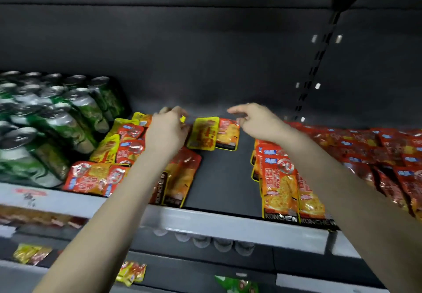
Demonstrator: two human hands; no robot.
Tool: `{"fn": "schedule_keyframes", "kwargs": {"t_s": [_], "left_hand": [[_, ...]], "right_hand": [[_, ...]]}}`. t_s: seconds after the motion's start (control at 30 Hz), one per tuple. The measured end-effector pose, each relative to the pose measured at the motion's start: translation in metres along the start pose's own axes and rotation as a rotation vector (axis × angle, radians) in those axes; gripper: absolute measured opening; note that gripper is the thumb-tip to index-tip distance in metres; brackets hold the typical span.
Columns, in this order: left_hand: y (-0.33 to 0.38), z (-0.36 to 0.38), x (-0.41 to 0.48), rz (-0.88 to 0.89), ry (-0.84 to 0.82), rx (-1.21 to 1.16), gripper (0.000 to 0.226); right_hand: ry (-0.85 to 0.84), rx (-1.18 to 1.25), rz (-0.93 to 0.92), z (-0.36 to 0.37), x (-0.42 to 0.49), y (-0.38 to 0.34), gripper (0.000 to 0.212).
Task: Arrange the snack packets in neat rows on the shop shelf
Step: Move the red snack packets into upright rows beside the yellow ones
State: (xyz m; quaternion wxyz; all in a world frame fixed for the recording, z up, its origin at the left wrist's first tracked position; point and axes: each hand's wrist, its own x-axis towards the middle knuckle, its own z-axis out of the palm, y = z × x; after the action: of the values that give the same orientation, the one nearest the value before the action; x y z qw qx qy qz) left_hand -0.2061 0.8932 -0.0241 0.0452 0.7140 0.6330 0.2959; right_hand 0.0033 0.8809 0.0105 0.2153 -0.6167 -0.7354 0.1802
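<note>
Now, start from the nearest edge: the grey shelf lip runs across at your 6 o'clock, and nothing should overhang it. Just behind it at 7 o'clock the loose pile lies skewed, packets overlapping at odd angles. At 5 o'clock the neat row sits square to the lip, with the red packets beyond it towards 3 o'clock. Use that row as your guide line.

Between pile and row is the bare strip of shelf floor. It's your only open room, so I'd build the next row there, back to front.

Further in, your left hand has its fingers curled and seems to pinch a yellow corner; the rest of that packet is hidden under the hand. Just beside it at 3 o'clock lie the yellow packet and the orange packet, side by side and touching. Your right hand hovers at the orange one's top edge, fingers loosely bent; blur hides whether it grips anything.

Square these two against each other, then align their edges with the row.

Mind the green cans at 9 o'clock, and the back wall close behind at 12.
</note>
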Motion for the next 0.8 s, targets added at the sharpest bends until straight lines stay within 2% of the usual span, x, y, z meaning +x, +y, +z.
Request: {"fn": "schedule_keyframes", "kwargs": {"t_s": [0.17,0.3,0.5,0.57,0.8], "left_hand": [[-0.021,-0.003,0.01,-0.08,-0.08,0.105,0.028],[-0.02,0.014,0.022,-0.04,-0.256,0.14,0.032],[0.007,0.038,0.032,-0.068,-0.409,0.161,0.069],[0.016,0.046,0.032,-0.078,-0.429,0.153,0.075],[0.021,0.058,0.033,-0.134,-0.381,0.01,0.066]], "right_hand": [[-0.171,-0.179,0.035,0.035,0.051,-0.021,0.052],[-0.247,-0.353,0.126,0.054,0.077,-0.011,0.054],[-0.28,-0.433,0.082,0.048,0.085,-0.004,0.058],[-0.268,-0.449,0.072,0.048,0.086,0.0,0.059],[-0.209,-0.523,0.121,0.056,0.081,0.004,0.049]]}}
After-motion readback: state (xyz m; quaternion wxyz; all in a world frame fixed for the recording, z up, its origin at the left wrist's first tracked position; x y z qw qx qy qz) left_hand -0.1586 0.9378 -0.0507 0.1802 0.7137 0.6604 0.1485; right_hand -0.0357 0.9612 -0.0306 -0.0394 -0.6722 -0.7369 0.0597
